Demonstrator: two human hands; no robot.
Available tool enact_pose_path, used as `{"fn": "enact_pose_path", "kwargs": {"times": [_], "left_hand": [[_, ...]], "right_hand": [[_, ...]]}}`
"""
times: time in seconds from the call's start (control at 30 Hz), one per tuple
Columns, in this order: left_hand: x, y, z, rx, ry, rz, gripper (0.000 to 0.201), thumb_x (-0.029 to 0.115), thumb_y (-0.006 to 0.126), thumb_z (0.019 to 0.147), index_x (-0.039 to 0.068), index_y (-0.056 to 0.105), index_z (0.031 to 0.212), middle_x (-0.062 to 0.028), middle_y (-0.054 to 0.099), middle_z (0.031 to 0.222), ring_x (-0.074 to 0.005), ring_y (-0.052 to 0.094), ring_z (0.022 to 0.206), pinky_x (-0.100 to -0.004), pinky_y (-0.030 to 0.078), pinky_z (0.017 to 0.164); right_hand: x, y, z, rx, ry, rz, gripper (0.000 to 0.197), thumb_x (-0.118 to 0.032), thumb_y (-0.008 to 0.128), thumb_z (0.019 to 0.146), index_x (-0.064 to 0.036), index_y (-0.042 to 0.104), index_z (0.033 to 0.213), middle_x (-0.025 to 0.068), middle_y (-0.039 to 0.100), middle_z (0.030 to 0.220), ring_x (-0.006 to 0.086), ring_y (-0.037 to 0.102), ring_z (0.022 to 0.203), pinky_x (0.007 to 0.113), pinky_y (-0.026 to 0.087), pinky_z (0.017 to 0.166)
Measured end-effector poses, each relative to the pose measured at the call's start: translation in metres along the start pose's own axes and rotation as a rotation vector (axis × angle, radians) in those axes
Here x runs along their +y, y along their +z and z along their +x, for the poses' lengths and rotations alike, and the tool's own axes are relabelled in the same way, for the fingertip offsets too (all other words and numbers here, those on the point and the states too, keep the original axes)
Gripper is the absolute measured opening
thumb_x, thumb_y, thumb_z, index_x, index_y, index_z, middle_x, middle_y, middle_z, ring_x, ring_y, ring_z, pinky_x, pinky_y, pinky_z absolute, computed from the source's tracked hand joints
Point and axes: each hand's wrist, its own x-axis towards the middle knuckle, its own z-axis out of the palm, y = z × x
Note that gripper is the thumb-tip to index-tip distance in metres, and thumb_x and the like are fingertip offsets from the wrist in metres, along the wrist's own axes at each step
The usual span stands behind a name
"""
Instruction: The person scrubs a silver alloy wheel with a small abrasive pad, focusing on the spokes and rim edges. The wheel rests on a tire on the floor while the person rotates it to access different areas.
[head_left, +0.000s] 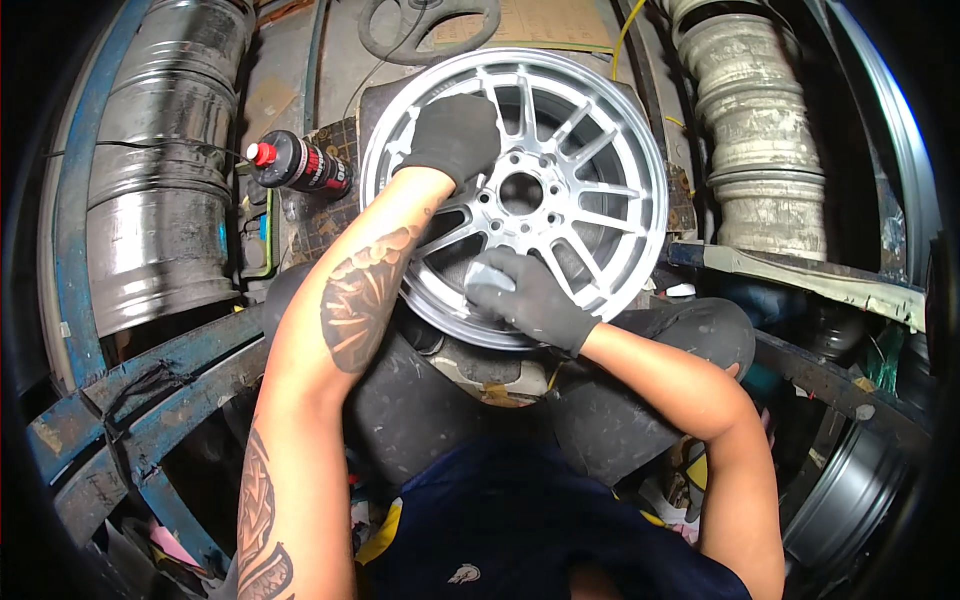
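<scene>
A silver multi-spoke wheel rim [522, 232] lies face up between my knees. My left hand [452, 137], in a dark glove, presses on its upper left part, back of the hand up. White cloth [404, 140] shows at the edge of that glove, and the fingertips are hidden. At the lower spokes, my gloved right hand [535, 300] is closed round a small light grey pad [491, 277]. The pad sits over the gap between the spokes near the hub; whether it touches the metal I cannot tell.
A black bottle with a red cap [302, 164] stands left of the rim. Stacked wheel barrels [165, 160] line the left, with more [760, 130] at the right. A steering wheel [430, 28] lies beyond. Blue metal frames [160, 375] flank me. Another rim [848, 495] rests at lower right.
</scene>
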Motion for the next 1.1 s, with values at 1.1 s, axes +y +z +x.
{"fn": "enact_pose_path", "kwargs": {"times": [1.1], "left_hand": [[-0.018,0.004,-0.052,0.107,0.409,-0.11,0.05,0.023,0.075,0.095,0.009,0.064,0.143,-0.0162,0.072,0.128,-0.0371,0.067,0.122,-0.0478,0.054,0.106]], "right_hand": [[-0.026,-0.03,-0.02,0.024,-0.218,-1.006,0.055,-0.023,0.069,0.092,-0.0187,0.057,0.145,0.0145,0.071,0.086,0.0361,0.074,0.078,0.052,0.057,0.075]]}}
